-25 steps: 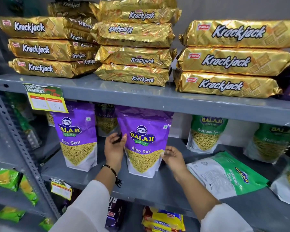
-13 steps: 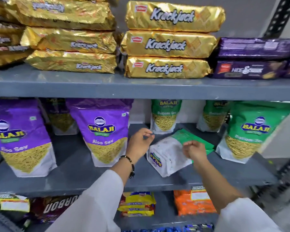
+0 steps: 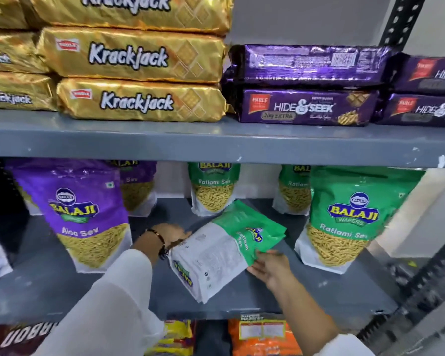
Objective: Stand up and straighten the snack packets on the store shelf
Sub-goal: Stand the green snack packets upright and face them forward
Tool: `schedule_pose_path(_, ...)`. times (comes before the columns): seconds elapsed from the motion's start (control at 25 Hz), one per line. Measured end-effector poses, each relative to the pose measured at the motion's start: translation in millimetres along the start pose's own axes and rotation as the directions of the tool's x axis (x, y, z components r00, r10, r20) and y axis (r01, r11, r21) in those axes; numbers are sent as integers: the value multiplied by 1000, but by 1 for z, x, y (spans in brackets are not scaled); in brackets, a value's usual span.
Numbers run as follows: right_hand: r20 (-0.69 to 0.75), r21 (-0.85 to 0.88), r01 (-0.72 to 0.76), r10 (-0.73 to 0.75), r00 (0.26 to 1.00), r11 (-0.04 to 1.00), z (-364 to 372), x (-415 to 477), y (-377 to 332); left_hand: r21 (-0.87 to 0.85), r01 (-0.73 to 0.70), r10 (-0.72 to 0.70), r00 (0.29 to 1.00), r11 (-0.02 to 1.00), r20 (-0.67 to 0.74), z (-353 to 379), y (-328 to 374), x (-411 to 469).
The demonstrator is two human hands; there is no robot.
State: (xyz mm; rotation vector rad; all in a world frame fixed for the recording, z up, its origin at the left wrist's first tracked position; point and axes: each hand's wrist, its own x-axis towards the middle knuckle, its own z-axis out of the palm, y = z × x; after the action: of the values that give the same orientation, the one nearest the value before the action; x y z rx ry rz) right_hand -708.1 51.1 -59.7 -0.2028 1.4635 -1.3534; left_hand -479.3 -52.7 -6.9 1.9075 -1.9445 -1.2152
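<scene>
Both hands grip a tipped-over green Ratlami Sev packet (image 3: 224,255) on the middle shelf (image 3: 49,286).

At far left stands a purple Aloo Sev packet (image 3: 84,214), upright and facing out. Just right of it the left hand (image 3: 168,236) (a dark beaded bracelet (image 3: 157,240) at the wrist) meets the tilted packet's upper left edge; its fingers are hidden behind the pouch, so their grip cannot be told. The packet lies slanted, white printed back upward, green top pointing toward the rear right. The right hand (image 3: 269,265) takes its lower right edge, fingers curled under and thumb against the green part. Farther right another Ratlami Sev packet (image 3: 350,219) stands upright, apart from the right hand. Above, gold Krackjack packs (image 3: 136,98) and purple Hide & Seek packs (image 3: 306,106) lie stacked.
</scene>
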Motion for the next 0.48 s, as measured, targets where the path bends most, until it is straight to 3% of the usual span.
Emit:
schedule_pose_path(0.16,15,-4,1,-1,1000,1000,-15,-2,-5,-431,9,18,998,902,59,28,-21,-23)
schedule_pose_path(0.28,65,-6,94,-93,994,996,-16,-17,-18,-687,11,18,999,727,35,51,-34,-44)
schedule_pose_path(0.48,179,-81,292,-274,945,953,9,-47,-48,-847,-8,-39,999,531,-34,79,-30,-56)
